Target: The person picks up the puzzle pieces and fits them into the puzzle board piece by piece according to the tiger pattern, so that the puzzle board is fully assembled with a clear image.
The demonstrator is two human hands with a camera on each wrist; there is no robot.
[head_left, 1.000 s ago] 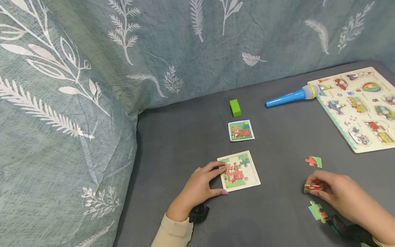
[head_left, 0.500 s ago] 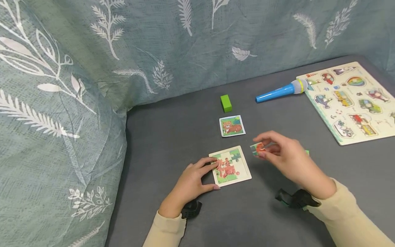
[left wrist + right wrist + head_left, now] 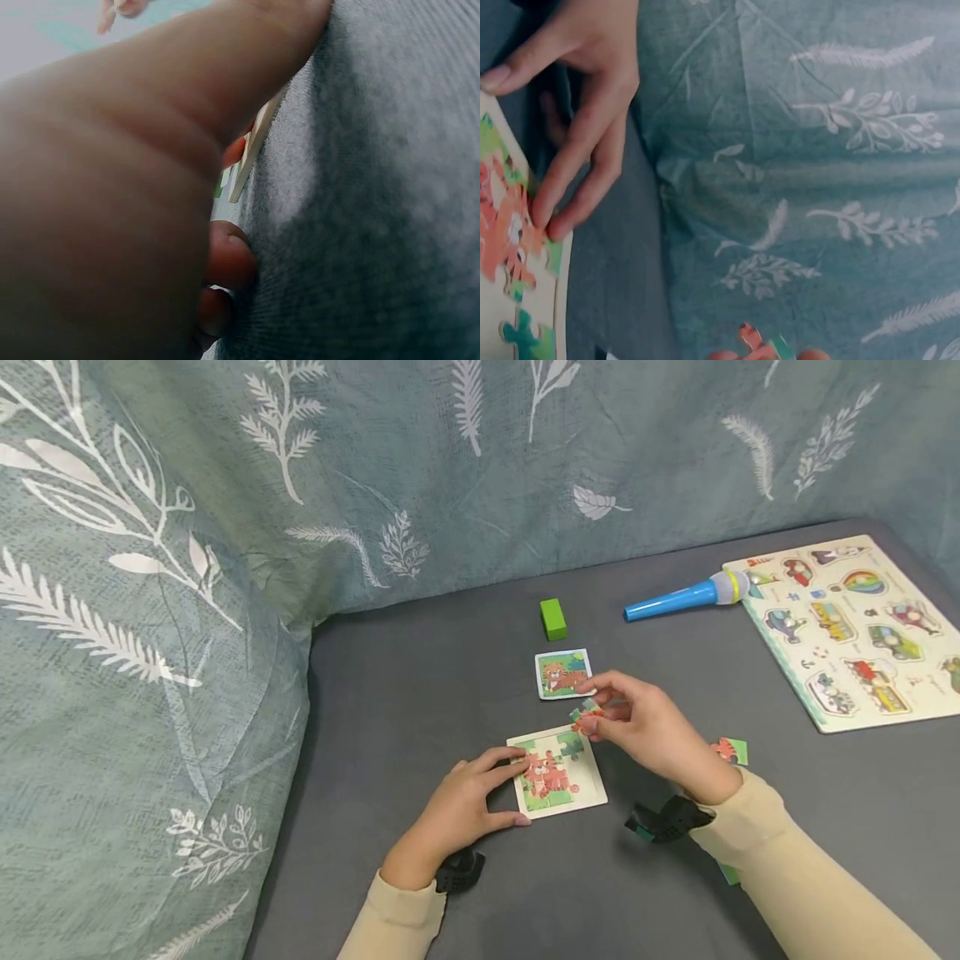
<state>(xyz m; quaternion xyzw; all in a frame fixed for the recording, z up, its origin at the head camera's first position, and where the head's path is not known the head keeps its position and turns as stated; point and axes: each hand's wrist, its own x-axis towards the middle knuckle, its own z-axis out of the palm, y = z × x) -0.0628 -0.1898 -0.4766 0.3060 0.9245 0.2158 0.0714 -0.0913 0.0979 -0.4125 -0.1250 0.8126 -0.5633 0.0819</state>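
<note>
In the head view my left hand (image 3: 468, 797) rests at the left side of a square wooden jigsaw board (image 3: 592, 787). Its fingertips touch the board's face and the thumb lies at the near edge; the right wrist view shows these fingers nearly straight. Part of an orange tiger picture is fitted in the board, with a green piece (image 3: 572, 745) in its far right corner. My right hand (image 3: 645, 718) pinches a small orange and green jigsaw piece (image 3: 585, 714) just over the board's far edge. Behind lies a tiger picture card (image 3: 564, 675), its right edge close to my right fingers.
A loose jigsaw piece (image 3: 737, 750) lies beyond my right wrist, and another piece (image 3: 729, 873) is mostly hidden by the sleeve. Further back are a green block (image 3: 553, 619), a blue toy microphone (image 3: 671, 603) and a large vehicle puzzle board (image 3: 840, 652). A patterned curtain (image 3: 450, 485) borders the table.
My right hand has carried the jigsaw piece from the table's right side leftward to the board's far edge. The left hand has stayed on the board; the head view has shifted slightly.
</note>
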